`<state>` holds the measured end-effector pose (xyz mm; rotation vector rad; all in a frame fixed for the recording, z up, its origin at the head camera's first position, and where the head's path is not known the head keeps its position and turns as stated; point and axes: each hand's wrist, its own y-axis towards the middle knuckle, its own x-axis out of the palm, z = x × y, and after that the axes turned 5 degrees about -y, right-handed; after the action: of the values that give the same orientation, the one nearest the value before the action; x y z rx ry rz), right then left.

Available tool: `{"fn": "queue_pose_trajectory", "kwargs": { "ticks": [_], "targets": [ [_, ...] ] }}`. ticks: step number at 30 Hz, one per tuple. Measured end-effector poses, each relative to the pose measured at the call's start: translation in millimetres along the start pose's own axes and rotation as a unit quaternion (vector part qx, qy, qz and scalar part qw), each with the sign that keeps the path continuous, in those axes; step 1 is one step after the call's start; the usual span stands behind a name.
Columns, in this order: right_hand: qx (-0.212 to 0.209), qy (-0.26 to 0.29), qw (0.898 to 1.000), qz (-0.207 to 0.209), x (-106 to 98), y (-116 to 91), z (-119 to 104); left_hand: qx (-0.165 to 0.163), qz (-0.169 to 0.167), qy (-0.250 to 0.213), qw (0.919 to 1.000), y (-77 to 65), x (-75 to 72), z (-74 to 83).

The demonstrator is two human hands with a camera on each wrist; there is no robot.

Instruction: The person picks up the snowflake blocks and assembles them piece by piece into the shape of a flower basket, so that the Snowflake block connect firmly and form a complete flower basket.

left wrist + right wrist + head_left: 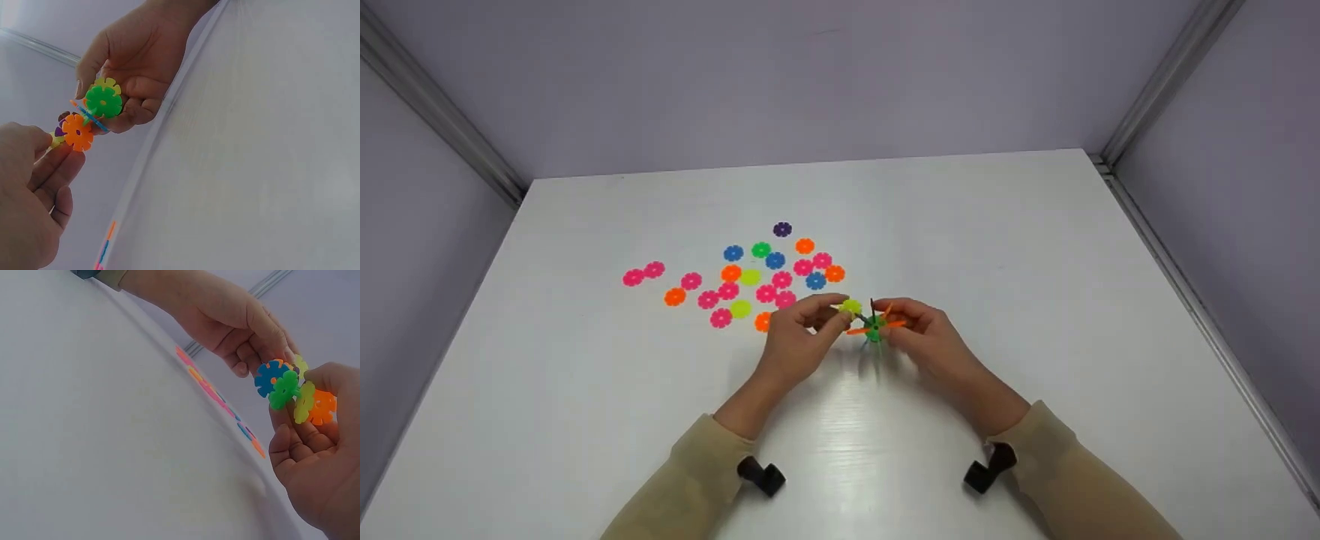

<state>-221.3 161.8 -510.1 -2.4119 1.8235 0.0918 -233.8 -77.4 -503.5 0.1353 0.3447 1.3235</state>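
Both hands meet over the middle of the table, holding a small cluster of slotted snowflake discs (874, 328). My left hand (801, 337) pinches a yellow disc (850, 307) at the cluster's left side. From the right, my right hand (936, 341) grips the cluster between thumb and fingers. Green, orange, blue, yellow and purple discs stand at angles to each other in it. The left wrist view shows a green disc (103, 101) and an orange disc (77, 132) facing the camera. A blue disc (271, 378) shows in the right wrist view. Fingers hide part of the joins.
Loose discs in pink, orange, blue, yellow and green lie flat left of centre, several close to my left hand. A dark purple disc (782, 229) lies farthest back. The white table (1072, 300) has walls behind and at both sides.
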Motion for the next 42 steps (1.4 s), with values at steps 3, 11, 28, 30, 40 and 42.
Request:
{"fn": "queue_pose_trajectory", "kwargs": {
  "ticks": [3,11,28,30,40,42],
  "targets": [
    [0.009,0.019,1.000,0.014,0.2,2.2,0.3,0.006,0.008,0.002,0.9999,4.0,-9.5,-1.2],
    [0.017,0.059,0.998,0.026,-3.0,6.6,3.8,-0.037,0.044,0.060,0.9966,21.1,-60.5,-3.2],
    [0.016,0.058,0.998,0.023,-3.0,9.5,6.0,-0.181,-0.141,0.202,0.9521,30.9,-91.2,-27.4],
    [0.014,0.061,0.998,0.021,-2.3,9.8,6.4,-0.175,-0.147,0.214,0.9496,30.8,-90.0,-26.2],
    [0.015,0.051,0.998,0.019,-1.4,8.6,5.6,-0.167,-0.183,0.258,0.9340,32.5,-82.6,-20.7],
    [0.021,0.043,0.999,0.019,-1.2,8.0,5.2,-0.167,-0.187,0.263,0.9316,32.6,-80.7,-20.2]
  ]
}}
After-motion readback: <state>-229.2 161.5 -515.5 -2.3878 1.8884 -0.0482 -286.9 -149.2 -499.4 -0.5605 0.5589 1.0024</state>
